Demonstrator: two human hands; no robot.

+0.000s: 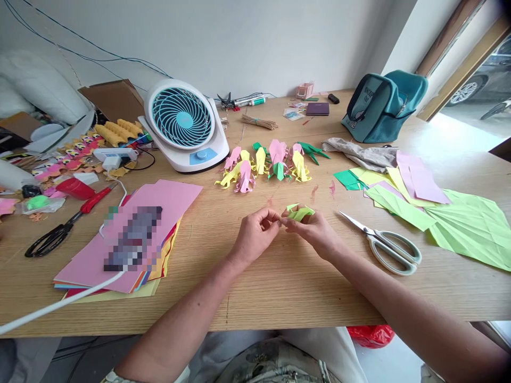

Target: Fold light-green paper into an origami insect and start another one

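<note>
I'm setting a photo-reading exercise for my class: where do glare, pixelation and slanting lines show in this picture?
In the head view, glare pales the table toward the wooden frame, which leans sharply, perhaps partly from lens distortion; in the head view, coarse blocks hide an item on the pink paper, while the green paper in the right hand shows no strong glare.

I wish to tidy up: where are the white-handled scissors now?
In the head view, the white-handled scissors lie at right on the table, between the right hand and light-green paper.
</note>
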